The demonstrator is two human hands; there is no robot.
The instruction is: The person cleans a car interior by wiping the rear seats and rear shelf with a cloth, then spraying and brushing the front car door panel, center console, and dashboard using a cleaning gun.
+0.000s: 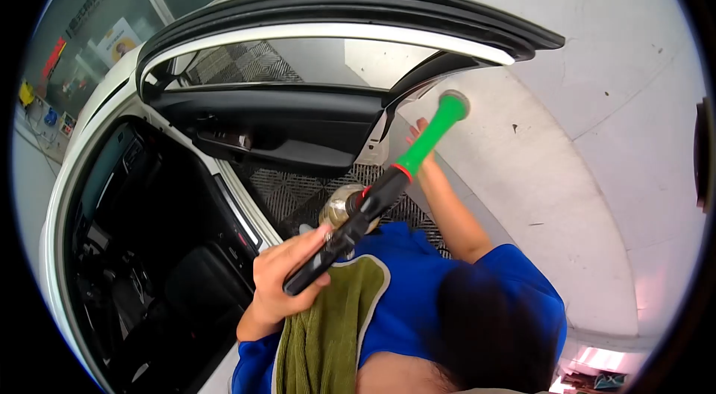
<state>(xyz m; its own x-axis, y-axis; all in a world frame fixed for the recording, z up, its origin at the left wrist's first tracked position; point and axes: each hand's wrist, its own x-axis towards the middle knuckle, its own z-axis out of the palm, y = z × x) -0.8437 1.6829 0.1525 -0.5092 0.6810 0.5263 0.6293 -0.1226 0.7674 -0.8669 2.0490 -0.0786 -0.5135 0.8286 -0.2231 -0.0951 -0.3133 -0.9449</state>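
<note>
My left hand (287, 271) is wrapped round the black handle of a spray gun (384, 189). The gun has a long green flared nozzle (436, 133) with a brush-like round tip, and a clear bottle (339, 207) hangs below its body. The nozzle points up and right, past the rear edge of an open car door (291, 122). Beside that edge is my right hand (420, 136), its fingers apart and partly hidden behind the nozzle. Whether it touches the door, I cannot tell. An olive-green towel (335, 319) drapes over my blue shirt at the left.
The white car's dark interior (164, 245) lies to the left, with a black seat and door sill. Black grid mats (268, 189) cover part of the floor under the door. Pale floor (567, 192) stretches to the right. A glass door (112, 6) stands at upper left.
</note>
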